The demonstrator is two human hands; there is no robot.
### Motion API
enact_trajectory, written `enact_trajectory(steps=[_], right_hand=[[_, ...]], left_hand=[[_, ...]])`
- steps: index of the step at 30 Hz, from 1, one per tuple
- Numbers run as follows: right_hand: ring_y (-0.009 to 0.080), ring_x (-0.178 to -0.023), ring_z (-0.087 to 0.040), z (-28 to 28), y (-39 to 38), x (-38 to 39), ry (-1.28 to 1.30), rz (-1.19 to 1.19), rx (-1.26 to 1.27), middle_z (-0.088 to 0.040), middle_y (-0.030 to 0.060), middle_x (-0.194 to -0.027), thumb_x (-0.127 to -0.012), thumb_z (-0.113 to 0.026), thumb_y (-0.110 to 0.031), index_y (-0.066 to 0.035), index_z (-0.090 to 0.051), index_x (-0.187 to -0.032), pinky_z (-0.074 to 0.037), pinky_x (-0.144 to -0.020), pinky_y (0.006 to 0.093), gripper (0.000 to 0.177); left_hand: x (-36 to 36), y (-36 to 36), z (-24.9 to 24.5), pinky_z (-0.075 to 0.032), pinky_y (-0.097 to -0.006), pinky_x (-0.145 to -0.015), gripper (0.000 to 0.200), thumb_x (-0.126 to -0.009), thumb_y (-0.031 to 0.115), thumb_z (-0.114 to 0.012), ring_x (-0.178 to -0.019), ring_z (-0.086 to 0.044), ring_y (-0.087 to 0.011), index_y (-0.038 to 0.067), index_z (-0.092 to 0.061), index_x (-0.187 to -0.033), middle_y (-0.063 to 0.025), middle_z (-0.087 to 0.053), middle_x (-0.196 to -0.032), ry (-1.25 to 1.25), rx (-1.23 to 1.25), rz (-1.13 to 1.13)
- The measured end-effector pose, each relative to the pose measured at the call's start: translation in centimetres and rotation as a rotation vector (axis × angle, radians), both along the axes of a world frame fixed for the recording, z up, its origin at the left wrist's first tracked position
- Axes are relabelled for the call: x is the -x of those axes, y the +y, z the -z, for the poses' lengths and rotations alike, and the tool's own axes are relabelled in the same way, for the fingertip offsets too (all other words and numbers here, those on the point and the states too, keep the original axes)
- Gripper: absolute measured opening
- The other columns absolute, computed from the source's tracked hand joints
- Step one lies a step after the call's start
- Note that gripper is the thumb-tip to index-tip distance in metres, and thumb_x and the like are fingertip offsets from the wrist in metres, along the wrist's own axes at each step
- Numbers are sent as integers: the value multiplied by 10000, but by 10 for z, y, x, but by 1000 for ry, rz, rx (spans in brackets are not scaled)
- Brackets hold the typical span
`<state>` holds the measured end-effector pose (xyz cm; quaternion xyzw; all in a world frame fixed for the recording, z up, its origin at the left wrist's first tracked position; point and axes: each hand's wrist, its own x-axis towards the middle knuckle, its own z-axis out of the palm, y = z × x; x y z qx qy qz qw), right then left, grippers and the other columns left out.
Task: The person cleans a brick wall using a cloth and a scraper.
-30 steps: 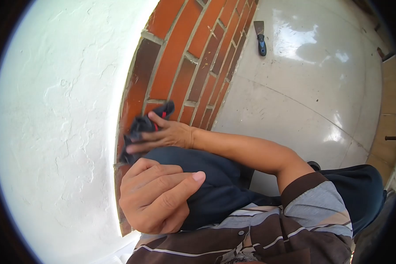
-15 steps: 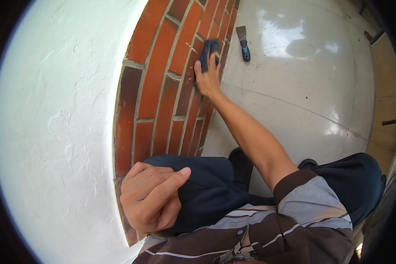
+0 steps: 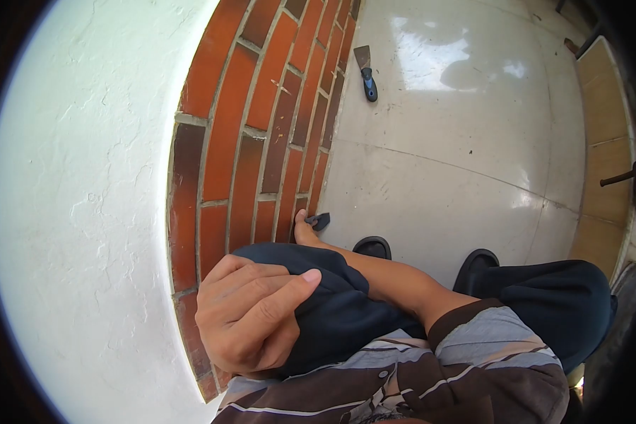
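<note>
Low by the foot of the brick-faced wall (image 3: pixel 279 102), my right hand (image 3: pixel 304 231) holds a dark cloth (image 3: pixel 321 221) near the floor line. Part of that hand and its wrist is hidden behind my knee. My left hand (image 3: pixel 251 318) is loosely curled above my left knee, its thumb stretched along the top, and nothing shows in it. A scraper (image 3: pixel 368 76) with a metal blade and a black and blue handle lies on the floor, out of both hands' reach at this moment.
White plastered wall (image 3: pixel 85 184) rises at the left, above the bricks. Pale tiled floor (image 3: pixel 438 155) stretches to the right, with my dark shoes (image 3: pixel 372 247) on it. A tan tiled ledge (image 3: pixel 604 155) runs along the right side.
My right hand has moved down along the bricks towards me with the cloth, from near the scraper to the wall's foot by my knee. My left hand has stayed about the same.
</note>
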<state>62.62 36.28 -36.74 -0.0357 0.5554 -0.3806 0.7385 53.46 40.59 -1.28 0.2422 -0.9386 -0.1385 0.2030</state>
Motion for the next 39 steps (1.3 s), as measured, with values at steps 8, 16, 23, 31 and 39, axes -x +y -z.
enact_trajectory(steps=[8, 16, 23, 31, 39], right_hand=[[442, -1471, -209, -54, -28, 92, -714, -294, 0, -113, 348, -1578, -1011, -269, -647, 37, -70, -1556, -362, -1053, 665, 897], [293, -788, -720, -127, -72, 195, -133, -649, 518, -684, 210, -1001, -997, -377, -650, 83, -570, -1227, -616, -619, 447, 792], [273, -802, -725, -168, -79, 240, -327, -226, 748, -704, 165, -979, -991, -523, -523, 37, -630, -1136, -623, -608, 408, 588], [199, -942, -709, -184, -79, 273, -631, 356, 729, -712, 106, -1069, -960, -635, -248, -14, -608, -1197, -576, -882, 372, 334], [318, -1150, -621, -165, -103, 290, -813, 543, 653, -636, 195, -1251, -1004, -507, -276, 24, -569, -1262, -491, -1010, 463, 400]], left_hand=[[0, 4, -1, -407, -285, -579, 455, -550, -28, -638, -615, -669, -196, 21, -762, -985, -70, -668, -667, 5, 31, -83], [-1, 0, 1, -411, -297, -593, 503, -599, -60, -652, -625, -655, -197, 47, -731, -1084, -50, -658, -687, 42, 14, -66], [3, 1, -5, -443, -309, -630, 354, -685, -112, -613, -659, -690, -208, 34, -736, -984, -54, -712, -727, -2, -46, -104], [12, -6, -1, -445, -308, -669, 197, -744, -33, -716, -708, -692, -206, 38, -744, -925, -55, -725, -749, 66, 36, -155], [25, -23, -17, -479, -374, -753, 97, -753, 47, -778, -873, -665, -259, 25, -708, -816, -99, -706, -824, -113, 85, -184]])
